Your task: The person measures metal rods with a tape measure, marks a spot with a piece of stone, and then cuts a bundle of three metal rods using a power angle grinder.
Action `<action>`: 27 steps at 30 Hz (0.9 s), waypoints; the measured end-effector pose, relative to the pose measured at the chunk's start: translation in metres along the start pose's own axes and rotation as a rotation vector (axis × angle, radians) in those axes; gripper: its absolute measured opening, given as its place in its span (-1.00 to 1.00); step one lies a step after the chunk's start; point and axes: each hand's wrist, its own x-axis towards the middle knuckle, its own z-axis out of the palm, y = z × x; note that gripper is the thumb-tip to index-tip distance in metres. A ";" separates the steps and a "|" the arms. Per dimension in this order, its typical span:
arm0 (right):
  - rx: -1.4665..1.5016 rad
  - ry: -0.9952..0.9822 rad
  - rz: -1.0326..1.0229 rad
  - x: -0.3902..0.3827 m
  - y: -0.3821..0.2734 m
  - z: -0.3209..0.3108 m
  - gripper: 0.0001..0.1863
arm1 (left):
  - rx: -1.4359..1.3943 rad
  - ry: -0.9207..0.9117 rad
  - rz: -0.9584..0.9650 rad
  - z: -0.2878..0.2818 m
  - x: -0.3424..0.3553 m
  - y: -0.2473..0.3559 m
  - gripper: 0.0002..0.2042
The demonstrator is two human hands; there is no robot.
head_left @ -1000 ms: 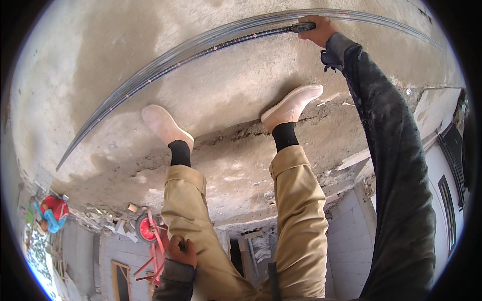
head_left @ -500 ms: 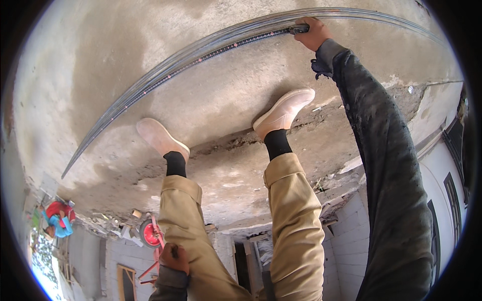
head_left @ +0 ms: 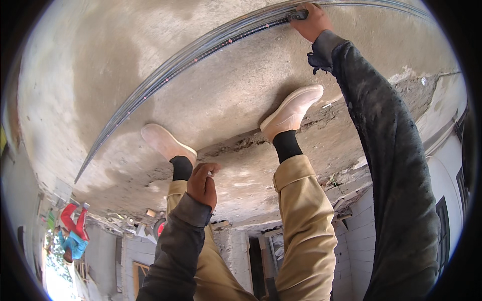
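Observation:
My right hand [head_left: 314, 24] reaches far forward, its fingers wrapped round a dark tape measure [head_left: 298, 15]. From the case a dark tape blade [head_left: 213, 50] with pale reddish marks runs left along a bundle of long thin metal rods [head_left: 226, 32]. The rods lie on the concrete floor and look bowed in this view. My left hand [head_left: 202, 184] hovers between my legs with curled fingers. A tiny pale spot shows at its fingertips, too small to name. It is well apart from the tape.
My pink shoes [head_left: 297, 108] stand apart on the concrete floor [head_left: 216, 95], beside a rough broken strip. A person in red and blue [head_left: 75, 233] is far off at lower left. Part of a red wheel [head_left: 159, 227] shows behind my left arm, and block walls [head_left: 354, 251] rise behind.
My left hand has come forward from beside my thigh to between my legs. My right hand keeps its grip on the tape measure. The distant person's posture has changed.

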 end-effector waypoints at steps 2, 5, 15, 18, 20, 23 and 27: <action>0.058 0.025 0.037 -0.002 -0.004 -0.002 -0.60 | -0.005 0.001 0.050 0.016 0.040 0.012 -0.71; 0.113 0.082 0.015 -0.008 0.003 0.003 -0.60 | -0.131 0.025 0.042 0.033 0.096 0.038 -0.75; 0.135 0.015 0.034 -0.006 0.010 0.004 -0.53 | 0.105 0.168 0.204 0.062 0.249 0.080 -0.84; 0.133 0.013 0.036 -0.007 0.010 -0.002 -0.54 | 0.214 0.130 0.325 0.058 0.281 0.091 -0.82; 0.153 -0.010 0.045 -0.004 0.009 -0.005 -0.55 | 0.374 0.113 0.496 0.055 0.302 0.089 -0.82; 0.232 -0.040 0.036 -0.001 -0.008 -0.002 -0.57 | 0.545 0.100 0.655 0.037 0.317 0.083 -0.82; 0.153 -0.031 0.073 -0.005 0.008 -0.009 -0.59 | 0.564 0.017 0.809 0.050 0.333 0.098 -0.81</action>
